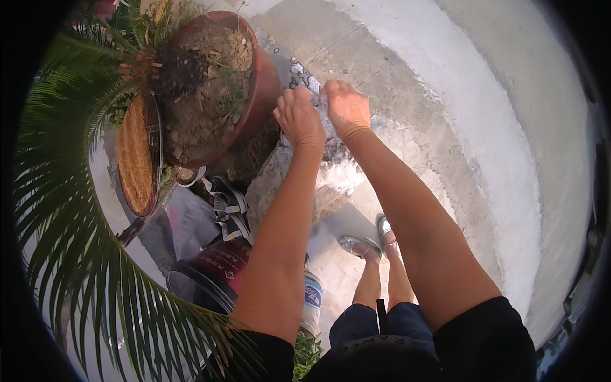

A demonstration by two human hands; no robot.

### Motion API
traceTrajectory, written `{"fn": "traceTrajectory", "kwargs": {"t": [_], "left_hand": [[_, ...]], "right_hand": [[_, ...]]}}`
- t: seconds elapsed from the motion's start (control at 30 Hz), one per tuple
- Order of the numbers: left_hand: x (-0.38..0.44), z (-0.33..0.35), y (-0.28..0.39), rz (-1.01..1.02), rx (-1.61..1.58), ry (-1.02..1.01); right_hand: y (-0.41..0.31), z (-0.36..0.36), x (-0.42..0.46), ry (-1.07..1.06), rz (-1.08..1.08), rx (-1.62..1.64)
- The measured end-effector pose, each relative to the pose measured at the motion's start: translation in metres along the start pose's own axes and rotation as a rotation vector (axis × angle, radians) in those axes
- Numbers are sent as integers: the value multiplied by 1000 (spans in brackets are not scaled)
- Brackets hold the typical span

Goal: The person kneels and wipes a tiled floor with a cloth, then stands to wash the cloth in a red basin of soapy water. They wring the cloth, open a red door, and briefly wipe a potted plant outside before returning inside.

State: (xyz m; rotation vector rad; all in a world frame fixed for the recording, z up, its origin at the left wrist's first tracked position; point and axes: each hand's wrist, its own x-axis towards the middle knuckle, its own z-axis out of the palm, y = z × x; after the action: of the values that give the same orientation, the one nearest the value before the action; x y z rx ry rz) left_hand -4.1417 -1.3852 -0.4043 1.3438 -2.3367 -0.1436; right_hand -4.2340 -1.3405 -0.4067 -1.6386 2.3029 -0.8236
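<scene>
My left hand [300,117] and my right hand [347,109] are side by side, fingers curled on a wet, foam-covered item [326,122]. It looks like light cloth, but suds and my fingers hide most of it. Beneath them is a pale, rough stone block [269,184], with white lather [340,175] on its near side. Beyond my fingertips, soap suds [297,68] and bubbles lie on wet concrete.
Left of my hands stands a large brown plant pot [262,79] of soil with a cycad [62,167]. Nearby are an oval brown-topped object [136,157], dark shoes [229,203], a plastic bag [188,222], a red-and-black container [217,267] and a white tub [311,298].
</scene>
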Motion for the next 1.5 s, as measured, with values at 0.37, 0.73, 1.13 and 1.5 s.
{"fn": "traceTrajectory", "kwargs": {"t": [0.37, 0.73, 1.13, 1.5], "left_hand": [[0, -5, 1, 65, -5, 17], [-64, -60, -28, 81, -237, -282], [-62, -108, -62, -732, -2115, -606], [-44, -159, -19, -631, -1998, -445]], "right_hand": [[-2, -3, 2, -35, 14, -15], [31, -41, -117, 120, 394, 388], [32, -84, -96, -206, 657, 1496], [-40, -99, -50, -388, 452, 774]]}}
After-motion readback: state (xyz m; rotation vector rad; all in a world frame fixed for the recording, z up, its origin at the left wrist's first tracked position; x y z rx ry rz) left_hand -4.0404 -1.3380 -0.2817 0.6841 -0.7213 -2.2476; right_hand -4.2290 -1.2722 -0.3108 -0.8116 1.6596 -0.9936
